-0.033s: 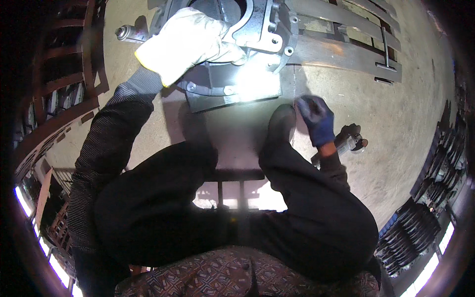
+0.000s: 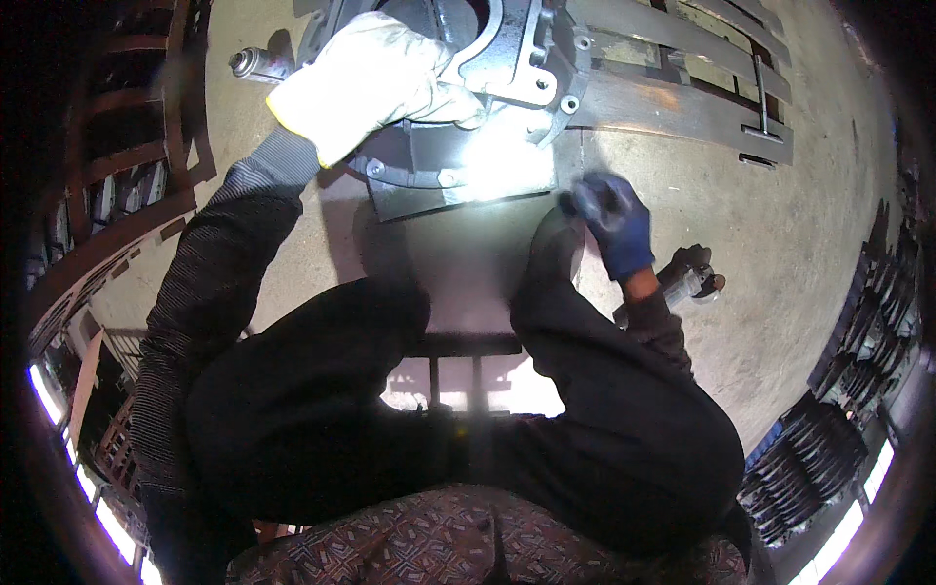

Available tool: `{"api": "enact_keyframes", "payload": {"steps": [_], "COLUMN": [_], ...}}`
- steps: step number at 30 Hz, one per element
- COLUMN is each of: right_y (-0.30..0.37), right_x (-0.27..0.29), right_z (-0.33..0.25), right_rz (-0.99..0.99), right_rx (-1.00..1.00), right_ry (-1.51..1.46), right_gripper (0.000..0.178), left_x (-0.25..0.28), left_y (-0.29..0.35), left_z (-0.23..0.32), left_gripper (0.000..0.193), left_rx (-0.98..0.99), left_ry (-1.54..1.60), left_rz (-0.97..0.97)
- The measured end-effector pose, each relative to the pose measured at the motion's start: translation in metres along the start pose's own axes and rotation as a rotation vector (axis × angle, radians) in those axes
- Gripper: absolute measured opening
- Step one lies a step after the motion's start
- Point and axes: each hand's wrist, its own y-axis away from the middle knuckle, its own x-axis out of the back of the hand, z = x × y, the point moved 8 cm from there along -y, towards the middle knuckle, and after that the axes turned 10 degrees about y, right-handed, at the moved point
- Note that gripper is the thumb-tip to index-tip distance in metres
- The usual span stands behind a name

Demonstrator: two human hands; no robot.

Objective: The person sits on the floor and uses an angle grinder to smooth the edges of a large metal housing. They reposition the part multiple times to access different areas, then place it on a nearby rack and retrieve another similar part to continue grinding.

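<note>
A large grey cast-metal housing (image 2: 419, 156) with a round opening and bolt holes sits in front of me, a bright patch of light on its near face. My left hand (image 2: 375, 88), in a white glove with a yellow cuff edge, rests over its left side. The fingers bend round the metal; some fingertips are hidden. My right hand (image 2: 609, 219), in a blue glove with a dark palm, hovers beside my right knee, apart from the housing. Its fingers are curled together, and whatever they hold is too dark to name.
A spray can (image 2: 261, 65) lies on the floor left of the housing. To the right is a wooden pallet (image 2: 673, 107) with a metal T-shaped bar (image 2: 762, 97) on it. A silver and dark tool (image 2: 690, 278) lies right of my right wrist. Racks of dark parts (image 2: 804, 468) line the right edge.
My right hand has shifted slightly up and to the left, closer to the housing. My left hand stays in place on the housing.
</note>
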Motion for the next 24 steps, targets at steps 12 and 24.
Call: {"api": "enact_keyframes", "payload": {"steps": [12, 24], "right_y": [-0.070, -0.056], "right_x": [-0.060, -0.113], "right_z": [-0.049, -0.030], "right_rz": [-0.204, -0.311], "right_rx": [-0.153, -0.350], "right_ry": [-0.078, -0.847], "right_gripper": [0.059, 0.055], "left_x": [0.004, -0.009], "left_y": [0.011, 0.009], "left_z": [-0.008, -0.015], "left_gripper": [0.027, 0.039], "left_rx": [-0.291, -0.202], "left_ry": [-0.044, -0.159], "left_rz": [0.175, 0.125]}}
